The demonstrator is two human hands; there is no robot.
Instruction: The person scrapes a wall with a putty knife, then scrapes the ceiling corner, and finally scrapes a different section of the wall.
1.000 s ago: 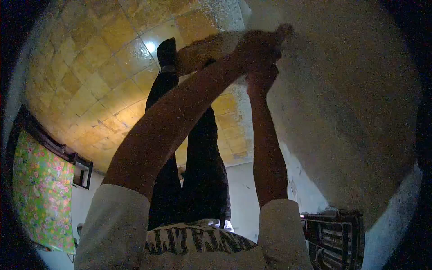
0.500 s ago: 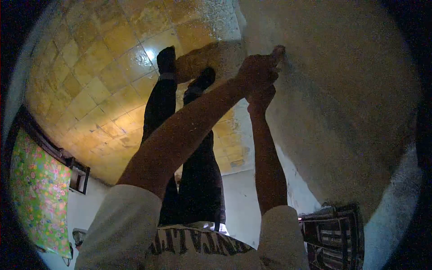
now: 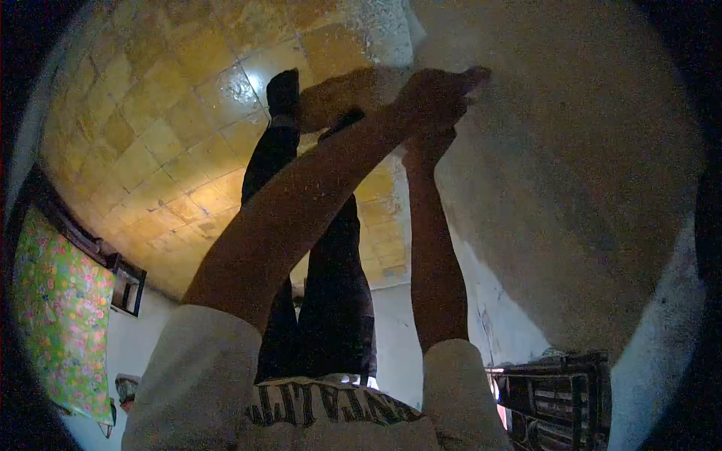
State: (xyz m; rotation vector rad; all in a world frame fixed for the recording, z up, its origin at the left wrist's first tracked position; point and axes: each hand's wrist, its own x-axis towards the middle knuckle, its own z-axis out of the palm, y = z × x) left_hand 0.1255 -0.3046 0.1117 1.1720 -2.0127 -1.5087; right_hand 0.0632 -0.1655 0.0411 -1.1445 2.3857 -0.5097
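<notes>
Both arms reach forward to the wall on the right, and the hands come together there in deep shadow. My left hand (image 3: 435, 96) crosses to the right and looks closed, with a fingertip or small object pointing out at the wall surface (image 3: 556, 150). Just below it, touching or overlapping it, my right hand (image 3: 430, 146) is also closed. Darkness hides what either hand holds, if anything.
Yellow-brown floor tiles (image 3: 150, 143) shine under a light, with dark-clad legs (image 3: 335, 278) over them. A green flowered curtain (image 3: 64, 308) hangs at left. A dark slatted piece of furniture (image 3: 556, 398) stands at lower right.
The left hand has shifted slightly up and right along the wall, its tip now pointing more sideways. The right hand has moved a little up and left with it. The view has tilted slightly.
</notes>
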